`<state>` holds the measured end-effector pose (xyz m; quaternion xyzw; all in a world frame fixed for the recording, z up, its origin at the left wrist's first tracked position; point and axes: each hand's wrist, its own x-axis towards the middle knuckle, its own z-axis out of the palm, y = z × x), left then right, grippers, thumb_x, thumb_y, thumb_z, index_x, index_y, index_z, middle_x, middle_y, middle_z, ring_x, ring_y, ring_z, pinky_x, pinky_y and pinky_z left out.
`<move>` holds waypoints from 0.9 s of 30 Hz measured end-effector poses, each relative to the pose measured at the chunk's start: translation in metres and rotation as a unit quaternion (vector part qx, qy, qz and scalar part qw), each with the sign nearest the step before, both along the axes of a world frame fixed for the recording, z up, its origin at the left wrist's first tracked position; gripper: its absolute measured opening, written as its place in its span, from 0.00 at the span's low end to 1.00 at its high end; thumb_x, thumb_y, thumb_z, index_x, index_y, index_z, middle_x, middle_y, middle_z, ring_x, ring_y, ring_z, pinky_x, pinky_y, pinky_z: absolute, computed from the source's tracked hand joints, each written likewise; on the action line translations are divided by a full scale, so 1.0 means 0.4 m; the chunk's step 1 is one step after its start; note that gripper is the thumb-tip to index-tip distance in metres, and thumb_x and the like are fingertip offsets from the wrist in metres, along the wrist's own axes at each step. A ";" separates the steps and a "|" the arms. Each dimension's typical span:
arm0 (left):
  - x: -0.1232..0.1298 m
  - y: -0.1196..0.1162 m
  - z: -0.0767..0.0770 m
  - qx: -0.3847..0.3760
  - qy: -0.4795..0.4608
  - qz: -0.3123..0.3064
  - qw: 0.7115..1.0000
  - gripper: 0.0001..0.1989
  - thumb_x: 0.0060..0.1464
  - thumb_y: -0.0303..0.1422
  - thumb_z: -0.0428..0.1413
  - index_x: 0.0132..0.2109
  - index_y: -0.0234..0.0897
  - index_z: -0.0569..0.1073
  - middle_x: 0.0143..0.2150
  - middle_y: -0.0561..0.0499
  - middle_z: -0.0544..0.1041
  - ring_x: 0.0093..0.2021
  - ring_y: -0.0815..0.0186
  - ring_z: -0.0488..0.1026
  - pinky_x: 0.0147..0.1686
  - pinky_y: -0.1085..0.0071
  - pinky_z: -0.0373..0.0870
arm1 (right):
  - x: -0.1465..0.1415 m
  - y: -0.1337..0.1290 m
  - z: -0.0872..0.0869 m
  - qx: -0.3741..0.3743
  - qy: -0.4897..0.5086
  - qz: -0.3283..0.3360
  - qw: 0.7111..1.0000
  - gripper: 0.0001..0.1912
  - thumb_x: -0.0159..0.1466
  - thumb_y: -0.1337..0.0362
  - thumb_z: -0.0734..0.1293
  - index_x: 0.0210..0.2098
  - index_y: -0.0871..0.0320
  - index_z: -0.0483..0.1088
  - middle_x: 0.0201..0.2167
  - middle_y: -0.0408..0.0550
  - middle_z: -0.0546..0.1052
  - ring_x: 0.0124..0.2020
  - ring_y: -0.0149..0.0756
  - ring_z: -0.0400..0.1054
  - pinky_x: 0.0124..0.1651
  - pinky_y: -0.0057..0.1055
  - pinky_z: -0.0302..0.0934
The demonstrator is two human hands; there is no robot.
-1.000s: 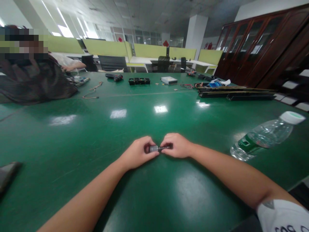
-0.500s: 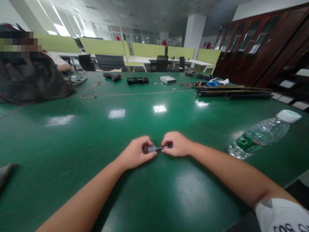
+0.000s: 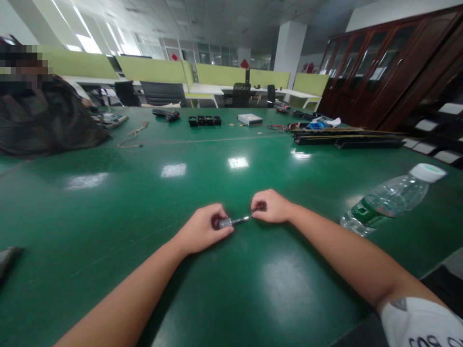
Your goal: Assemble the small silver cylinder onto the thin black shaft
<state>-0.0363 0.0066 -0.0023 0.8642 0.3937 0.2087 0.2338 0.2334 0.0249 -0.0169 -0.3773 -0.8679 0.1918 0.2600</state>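
Observation:
My left hand is closed around the clear grey handle of a screwdriver, whose metal shaft points right. Just past the shaft's tip is my right hand, its fingers pinched around something small and dark that I cannot make out. A gap separates the tip from the right fingers. Both hands are low over the green table.
A water bottle lies tilted at the right. Farther back are a black part, a white box, a power drill and black rails. A person is at the far left.
My right hand has moved right and slightly away from me, off the screwdriver's shaft, so the tip now shows. My left hand has stayed nearly still with the screwdriver.

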 end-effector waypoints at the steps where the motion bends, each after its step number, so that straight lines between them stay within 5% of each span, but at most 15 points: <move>1: 0.000 0.000 0.000 0.000 -0.001 0.001 1.000 0.12 0.52 0.40 0.61 0.34 0.36 0.70 0.29 0.54 0.72 0.28 0.67 0.68 0.29 0.72 0.62 | 0.001 0.001 0.000 0.000 0.001 0.005 1.000 0.03 0.54 0.68 0.72 0.29 0.61 0.75 0.26 0.43 0.74 0.27 0.28 0.64 0.32 0.25 0.58; 13: 0.002 -0.004 -0.003 0.003 -0.009 0.001 1.000 0.11 0.52 0.40 0.61 0.35 0.37 0.71 0.29 0.54 0.71 0.28 0.67 0.68 0.29 0.73 0.62 | -0.056 -0.035 0.002 0.036 0.006 0.059 0.998 0.07 0.60 0.62 0.72 0.35 0.60 0.78 0.29 0.47 0.76 0.33 0.33 0.69 0.39 0.29 0.62; 27: -0.001 -0.007 0.007 -0.008 -0.017 -0.014 1.000 0.14 0.58 0.44 0.57 0.38 0.36 0.72 0.31 0.53 0.72 0.30 0.66 0.69 0.31 0.72 0.65 | -0.077 -0.051 0.008 0.052 0.004 0.094 0.994 0.10 0.61 0.69 0.69 0.43 0.60 0.76 0.37 0.51 0.79 0.40 0.37 0.70 0.46 0.33 0.65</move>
